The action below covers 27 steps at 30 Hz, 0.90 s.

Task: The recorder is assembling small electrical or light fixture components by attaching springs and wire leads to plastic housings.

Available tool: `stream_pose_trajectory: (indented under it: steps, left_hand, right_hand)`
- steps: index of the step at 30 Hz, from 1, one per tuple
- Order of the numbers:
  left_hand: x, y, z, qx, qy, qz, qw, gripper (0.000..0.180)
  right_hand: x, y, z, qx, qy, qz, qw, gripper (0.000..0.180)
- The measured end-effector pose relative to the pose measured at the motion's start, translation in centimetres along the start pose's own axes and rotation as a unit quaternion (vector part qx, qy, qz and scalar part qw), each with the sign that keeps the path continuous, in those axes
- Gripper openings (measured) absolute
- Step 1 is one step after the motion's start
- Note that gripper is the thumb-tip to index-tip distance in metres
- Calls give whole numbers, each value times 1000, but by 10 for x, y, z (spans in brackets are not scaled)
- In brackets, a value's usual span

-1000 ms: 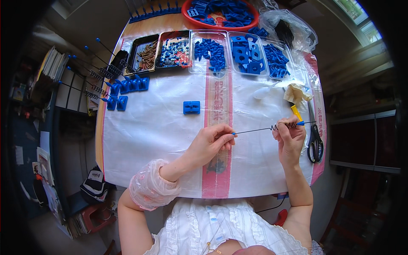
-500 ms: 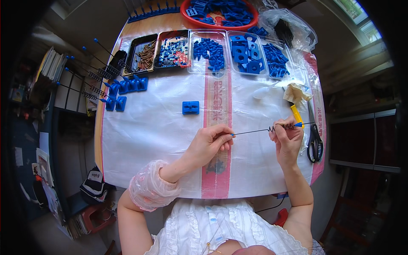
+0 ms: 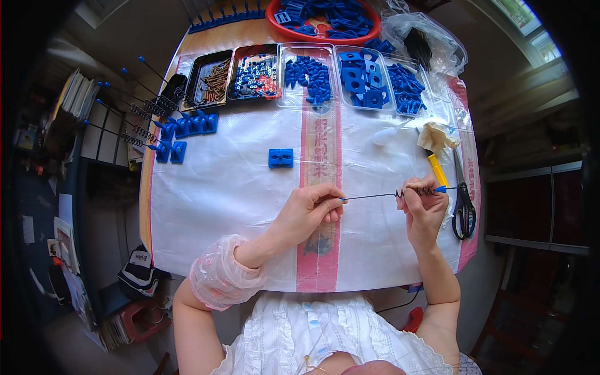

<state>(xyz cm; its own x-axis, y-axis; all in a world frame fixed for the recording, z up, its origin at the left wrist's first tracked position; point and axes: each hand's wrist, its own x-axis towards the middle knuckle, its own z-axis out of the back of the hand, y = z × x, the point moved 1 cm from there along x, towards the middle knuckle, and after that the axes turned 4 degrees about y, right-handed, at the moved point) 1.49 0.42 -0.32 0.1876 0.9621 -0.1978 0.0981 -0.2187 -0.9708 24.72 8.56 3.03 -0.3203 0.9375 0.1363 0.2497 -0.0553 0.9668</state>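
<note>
The red basin [image 3: 284,28] of blue parts is cut off by the upper picture edge. Beside the basin, the contents of the clear plastic bag [image 3: 425,37] are too blurred to identify. The small pieces in the two dark trays [image 3: 240,53] left of the basin are too small to tell apart. The rod end inside the left hand [image 3: 309,212] is hidden by its fingers [image 3: 331,203].

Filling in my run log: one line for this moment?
left hand: pinches thin metal rod | right hand: holds dark coil spring on rod | blue block: apart
</note>
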Motion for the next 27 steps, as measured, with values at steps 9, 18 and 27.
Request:
stream_pose_trajectory:
  steps: [9, 18, 27]
  left_hand:
    - [3, 2, 4, -56, 20, 11, 998, 16]
    - [2, 2, 6, -85, 43, 13, 995, 14]
    - [3, 2, 6, -80, 42, 4, 996, 11]
  right_hand:
    - [5, -7, 7, -5, -38, -21, 999, 9]
    - [3, 0, 6, -4, -2, 6, 1000, 12]
    - [-2, 0, 11, -34, 48, 54, 997, 18]
